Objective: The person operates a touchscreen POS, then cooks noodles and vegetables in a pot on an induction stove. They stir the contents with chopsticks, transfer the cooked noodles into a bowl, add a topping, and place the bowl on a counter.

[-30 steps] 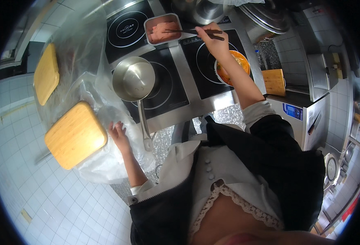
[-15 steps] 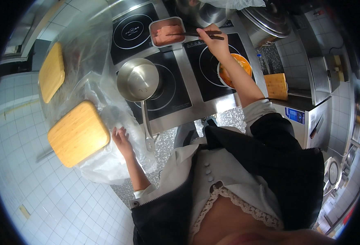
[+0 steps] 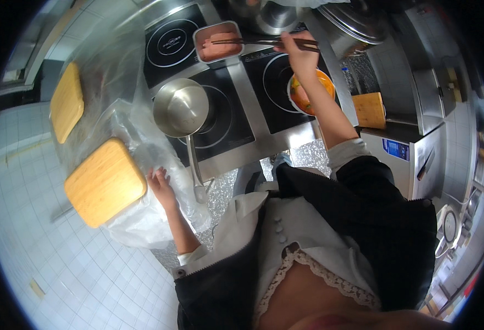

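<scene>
My right hand [image 3: 299,48] is closed round a pair of dark chopsticks [image 3: 264,41]. Their tips touch slices of pink meat [image 3: 222,46] inside a rectangular metal tray [image 3: 199,54] at the back of the stove. Under my right forearm is a bowl of orange-red food [image 3: 302,99], partly covered by the arm. My left hand [image 3: 161,186] is open, fingers apart, over clear plastic sheeting beside a wooden cutting board [image 3: 105,181]. A steel saucepan [image 3: 180,107] stands on the near left hob, its handle pointing toward me, close to my left hand.
Black induction hobs [image 3: 170,44] are set in a steel counter. A second wooden board [image 3: 67,103] lies at the far left on plastic sheeting [image 3: 115,82]. Large steel pots [image 3: 352,25] stand at the back right. Another board [image 3: 369,110] and a knife [image 3: 426,165] are on the right.
My right hand has shifted slightly right, and the chopsticks now lie flatter with their tips further left over the meat. The whole view has tilted a little. My left hand remains open.
</scene>
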The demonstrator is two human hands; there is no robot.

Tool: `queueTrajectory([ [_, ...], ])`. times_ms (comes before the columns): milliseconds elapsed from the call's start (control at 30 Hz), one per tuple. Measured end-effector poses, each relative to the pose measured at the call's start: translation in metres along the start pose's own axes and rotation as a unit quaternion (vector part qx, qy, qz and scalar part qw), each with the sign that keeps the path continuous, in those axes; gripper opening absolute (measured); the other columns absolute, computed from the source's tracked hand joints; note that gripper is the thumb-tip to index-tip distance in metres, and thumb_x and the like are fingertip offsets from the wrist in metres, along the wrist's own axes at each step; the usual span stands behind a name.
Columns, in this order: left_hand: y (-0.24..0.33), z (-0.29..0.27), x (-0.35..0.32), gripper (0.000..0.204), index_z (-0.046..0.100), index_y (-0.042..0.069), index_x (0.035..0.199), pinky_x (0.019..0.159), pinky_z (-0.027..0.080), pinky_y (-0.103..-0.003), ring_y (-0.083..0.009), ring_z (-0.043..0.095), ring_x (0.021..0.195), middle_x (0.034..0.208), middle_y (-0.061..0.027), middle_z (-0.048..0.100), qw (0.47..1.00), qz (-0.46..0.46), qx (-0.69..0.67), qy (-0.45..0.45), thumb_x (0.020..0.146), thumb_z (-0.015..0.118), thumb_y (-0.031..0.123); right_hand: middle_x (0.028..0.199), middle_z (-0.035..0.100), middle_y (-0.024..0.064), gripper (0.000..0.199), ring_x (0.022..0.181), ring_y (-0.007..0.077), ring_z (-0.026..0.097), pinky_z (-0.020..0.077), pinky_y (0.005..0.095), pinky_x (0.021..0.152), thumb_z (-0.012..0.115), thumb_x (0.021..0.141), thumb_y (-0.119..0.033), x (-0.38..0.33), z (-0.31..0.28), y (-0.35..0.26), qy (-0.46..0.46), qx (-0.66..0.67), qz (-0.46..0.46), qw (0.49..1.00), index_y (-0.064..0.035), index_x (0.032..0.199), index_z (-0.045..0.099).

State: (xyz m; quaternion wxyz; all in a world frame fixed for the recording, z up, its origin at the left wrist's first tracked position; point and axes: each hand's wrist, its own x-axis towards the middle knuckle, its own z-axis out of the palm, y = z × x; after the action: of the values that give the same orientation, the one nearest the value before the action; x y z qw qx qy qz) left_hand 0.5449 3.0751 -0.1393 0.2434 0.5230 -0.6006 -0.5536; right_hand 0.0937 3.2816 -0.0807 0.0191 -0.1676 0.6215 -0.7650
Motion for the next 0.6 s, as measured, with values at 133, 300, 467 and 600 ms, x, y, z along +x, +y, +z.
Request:
queueTrajectory([
  [133, 0.004, 0.002, 0.006, 0.05, 0.031, 0.003, 0.137, 0.095, 0.044, -0.041, -0.0275, 0.054, 0.113, 0.123, -0.0182, 0.052, 1.0, 0.013, -0.026, -0.001, 0.099, 0.047, 0.031, 0.077, 0.061, 0.0137, 0.018, 0.068, 0.023, 0.066, 0.0607, 0.0363, 0.062, 0.063, 0.088, -0.006, -0.031, -0.097, -0.06, 0.064, 0.041, -0.021, 0.997, 0.0013, 0.082, 0.049],
  [300, 0.026, 0.009, 0.008, 0.049, 0.032, 0.005, 0.132, 0.095, 0.044, -0.042, -0.0282, 0.054, 0.113, 0.124, -0.0161, 0.052, 0.996, 0.068, 0.023, 0.043, 0.097, 0.05, 0.033, 0.081, 0.061, 0.0162, 0.019, 0.069, 0.0227, 0.066, 0.0612, 0.0347, 0.062, 0.063, 0.088, -0.007, -0.099, -0.223, -0.117, 0.212, -0.068, -0.002, 0.975, 0.0015, 0.083, 0.047],
  [467, 0.05, 0.04, -0.005, 0.051, 0.028, -0.001, 0.137, 0.094, 0.048, -0.04, -0.0298, 0.055, 0.113, 0.124, -0.0219, 0.051, 0.992, 0.112, 0.036, 0.04, 0.098, 0.046, 0.027, 0.077, 0.062, 0.0149, 0.017, 0.066, 0.0203, 0.066, 0.0603, 0.0321, 0.06, 0.063, 0.088, -0.007, -0.128, -0.256, -0.104, 0.238, -0.087, -0.005, 0.967, 0.0017, 0.081, 0.05],
  [600, 0.057, 0.061, -0.033, 0.05, 0.03, -0.001, 0.137, 0.092, 0.048, -0.04, -0.0285, 0.055, 0.111, 0.121, -0.02, 0.052, 0.988, 0.151, 0.035, 0.008, 0.098, 0.048, 0.024, 0.077, 0.063, 0.0142, 0.017, 0.065, 0.0194, 0.066, 0.0584, 0.0302, 0.058, 0.064, 0.088, -0.008, -0.13, -0.264, -0.102, 0.178, -0.154, 0.006, 0.972, 0.0017, 0.082, 0.052],
])
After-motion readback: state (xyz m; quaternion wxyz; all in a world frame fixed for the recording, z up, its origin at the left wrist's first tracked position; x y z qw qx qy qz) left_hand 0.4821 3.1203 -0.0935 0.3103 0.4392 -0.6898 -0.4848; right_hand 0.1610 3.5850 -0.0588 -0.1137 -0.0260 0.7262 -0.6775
